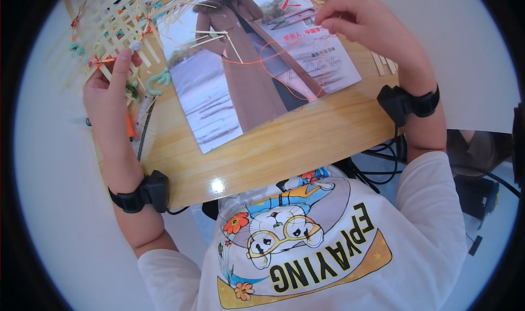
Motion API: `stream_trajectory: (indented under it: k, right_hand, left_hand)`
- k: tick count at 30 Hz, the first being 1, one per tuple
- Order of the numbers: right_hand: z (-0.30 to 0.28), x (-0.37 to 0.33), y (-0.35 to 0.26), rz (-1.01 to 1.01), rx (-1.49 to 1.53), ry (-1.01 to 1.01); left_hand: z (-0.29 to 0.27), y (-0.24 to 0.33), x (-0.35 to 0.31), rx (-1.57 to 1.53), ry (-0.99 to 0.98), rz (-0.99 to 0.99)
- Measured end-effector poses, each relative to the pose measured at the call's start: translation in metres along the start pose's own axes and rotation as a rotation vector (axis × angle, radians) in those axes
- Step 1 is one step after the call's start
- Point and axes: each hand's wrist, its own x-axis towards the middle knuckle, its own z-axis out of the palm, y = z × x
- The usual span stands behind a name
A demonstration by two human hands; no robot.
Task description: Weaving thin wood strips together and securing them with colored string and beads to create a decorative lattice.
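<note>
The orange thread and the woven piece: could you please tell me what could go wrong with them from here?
First, the orange thread loops loosely across the magazine, so it might tangle or catch on the thin strips lying there. Second, the left hand holds the woven piece by its near edge; a hard squeeze could bend it or shift its weave.
</note>
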Motion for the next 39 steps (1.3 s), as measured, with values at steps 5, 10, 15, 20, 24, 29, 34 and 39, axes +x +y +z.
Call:
stream_trajectory:
  k: [5, 10, 15, 20, 24, 29, 34, 39]
  right_hand:
    - [-0.032, -0.020, -0.028, -0.099, 0.191, -0.474]
    - [-0.044, -0.035, -0.038, -0.378, 0.350, -0.886]
    - [-0.061, -0.035, -0.041, 0.218, 0.160, -0.419]
    - [0.001, -0.013, -0.014, -0.025, -0.047, 0.040]
    - [0.033, -0.002, 0.002, -0.045, -0.200, 0.056]
    - [0.052, -0.002, 0.005, -0.005, -0.028, 0.062]
    - [0.041, 0.001, 0.003, 0.050, -0.061, 0.180]
    - [-0.008, -0.004, -0.034, 0.035, 0.844, 0.314]
  left_hand:
    - [-0.004, 0.013, 0.000, 0.003, 0.021, 0.010]
    - [-0.007, 0.010, -0.003, -0.043, 0.053, 0.015]
    - [-0.003, 0.012, -0.005, -0.108, 0.061, 0.019]
    - [-0.009, 0.011, -0.006, -0.067, 0.040, 0.039]
    - [-0.008, 0.009, -0.006, -0.086, 0.024, 0.063]
    - [-0.008, 0.013, -0.008, -0.110, 0.007, 0.075]
    - [-0.007, 0.019, -0.012, -0.079, 0.020, 0.068]
    - [-0.009, 0.015, -0.015, -0.093, -0.006, 0.106]
